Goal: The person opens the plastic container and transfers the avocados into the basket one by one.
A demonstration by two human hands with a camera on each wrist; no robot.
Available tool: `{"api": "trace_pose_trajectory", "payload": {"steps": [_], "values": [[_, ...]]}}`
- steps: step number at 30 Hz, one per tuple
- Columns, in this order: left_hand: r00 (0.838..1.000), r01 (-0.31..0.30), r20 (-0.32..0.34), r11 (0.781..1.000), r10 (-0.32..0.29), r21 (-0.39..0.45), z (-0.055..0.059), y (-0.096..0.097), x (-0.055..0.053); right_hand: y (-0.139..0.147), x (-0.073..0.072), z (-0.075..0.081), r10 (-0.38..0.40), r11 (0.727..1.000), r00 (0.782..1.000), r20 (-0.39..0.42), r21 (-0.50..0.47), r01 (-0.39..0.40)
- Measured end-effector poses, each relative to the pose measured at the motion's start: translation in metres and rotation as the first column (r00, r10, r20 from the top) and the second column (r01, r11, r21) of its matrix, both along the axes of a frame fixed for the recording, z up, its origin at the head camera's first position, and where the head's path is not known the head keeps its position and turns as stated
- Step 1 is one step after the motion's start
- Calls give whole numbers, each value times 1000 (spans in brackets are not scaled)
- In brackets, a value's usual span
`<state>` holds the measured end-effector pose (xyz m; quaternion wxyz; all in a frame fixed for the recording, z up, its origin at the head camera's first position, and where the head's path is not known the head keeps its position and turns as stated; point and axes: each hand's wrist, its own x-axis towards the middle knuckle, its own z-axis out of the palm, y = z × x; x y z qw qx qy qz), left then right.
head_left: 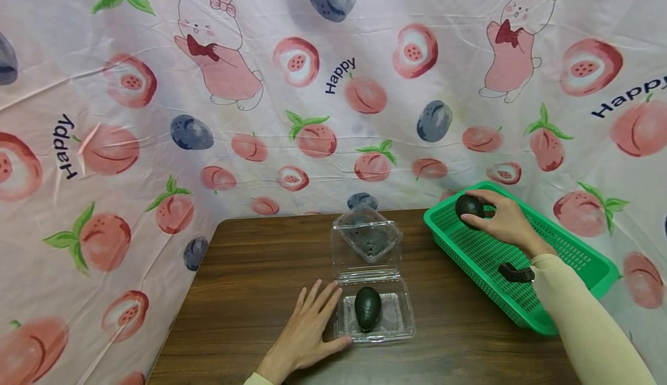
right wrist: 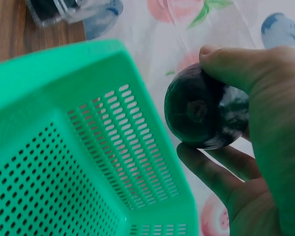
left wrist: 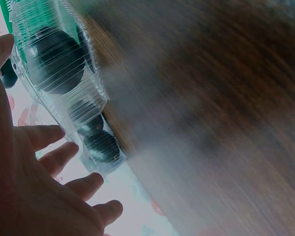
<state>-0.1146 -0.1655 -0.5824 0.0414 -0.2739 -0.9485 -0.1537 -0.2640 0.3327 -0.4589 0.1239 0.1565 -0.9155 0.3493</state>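
A: Grip state?

B: Right hand (head_left: 502, 217), upper right of the head frame: curled about a dark fruit (head_left: 469, 208), likely an avocado. Left hand (head_left: 307, 330), bottom centre: fingers spread and straight at the left edge of a clear clamshell box (head_left: 406, 317), gripping nothing.

A: Position of the fruit?

B: Held one: seen against the upper left end of the green basket (head_left: 471, 266); whether directly above it, cannot tell. A second fruit (head_left: 367, 310) lies in the box's base.

A: Handling, estimated?

B: Fruit: firm, fairly weighty for its bulk, glossy so perhaps slippery, bruisable under hard pressure. Best hold: round the widest part, thumb opposing fingers. Box: light, thin, liable to slide or flex; steady it by the rim.

A: Differences between views?

B: Right wrist view shows a round scar on the held fruit's end, hidden in the head view. Left wrist view shows fruit through the box's ribbed side. Only the head view shows both hands plainly.
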Motion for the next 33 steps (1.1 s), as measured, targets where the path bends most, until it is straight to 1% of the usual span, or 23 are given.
{"api": "trace_pose_trajectory", "payload": {"steps": [6, 11, 16, 22, 29, 33], "values": [[1000, -3, 9, 1000, 3, 4, 0, 0, 1, 10, -4, -7, -24, 1000, 999, 34, 6, 24], [1000, -7, 15, 1000, 7, 3, -1, 1, 0, 17, -6, -10, -41, 999, 996, 80, 22, 40], [1000, -10, 4, 1000, 10, -5, -1, 1, 0, 21, -7, -13, -60, 998, 992, 114, 40, 56], [1000, -10, 2, 1000, 10, -2, -1, 1, 0, 27, -9, -19, -65, 997, 988, 142, 47, 59], [1000, -14, -2, 1000, 14, -2, -3, 0, 1, 34, -10, -23, -79, 996, 976, 205, 52, 69], [1000, -11, -9, 1000, 11, 2, -2, 0, 1, 37, -11, -25, -88, 995, 973, 216, 54, 78]]}}
